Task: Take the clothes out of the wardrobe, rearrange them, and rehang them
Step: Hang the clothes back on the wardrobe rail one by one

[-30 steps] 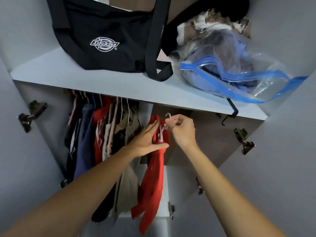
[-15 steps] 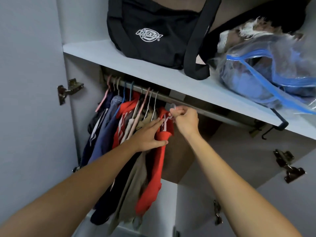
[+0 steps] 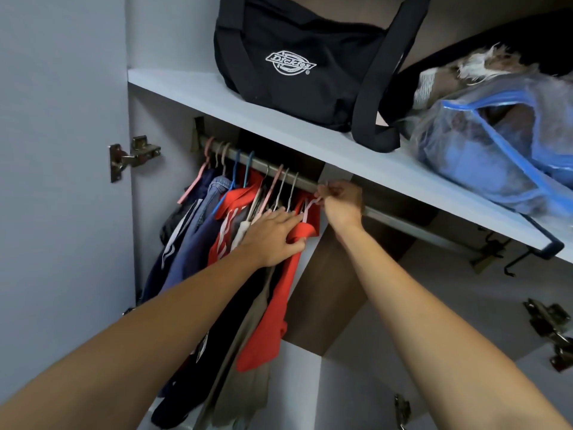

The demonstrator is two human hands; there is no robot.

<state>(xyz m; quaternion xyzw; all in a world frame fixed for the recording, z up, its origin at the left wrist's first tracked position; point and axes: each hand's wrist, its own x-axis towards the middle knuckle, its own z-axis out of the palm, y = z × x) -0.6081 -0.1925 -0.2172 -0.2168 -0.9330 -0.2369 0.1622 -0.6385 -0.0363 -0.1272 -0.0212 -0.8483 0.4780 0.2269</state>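
Hook at the rail, not seated

Risk: right hand (image 3: 342, 202) pinches the pink hanger hook (image 3: 313, 201) just beside the rail (image 3: 400, 223) (seating unclear). Left hand (image 3: 276, 235), fingers fairly straight, presses the red garment (image 3: 276, 308) near its neighbours. An early release could drop it; the fabric may slide off.

A shelf (image 3: 217, 97) ran above the rail (image 3: 403, 223). On it a bag (image 3: 294, 72) sat left of a plastic pouch (image 3: 496, 156). Clothes (image 3: 198, 240) hung bunched at the rail's left end; the rightmost garment (image 3: 279, 299) hung below both hands, apparently on a hanger (image 3: 310, 206).
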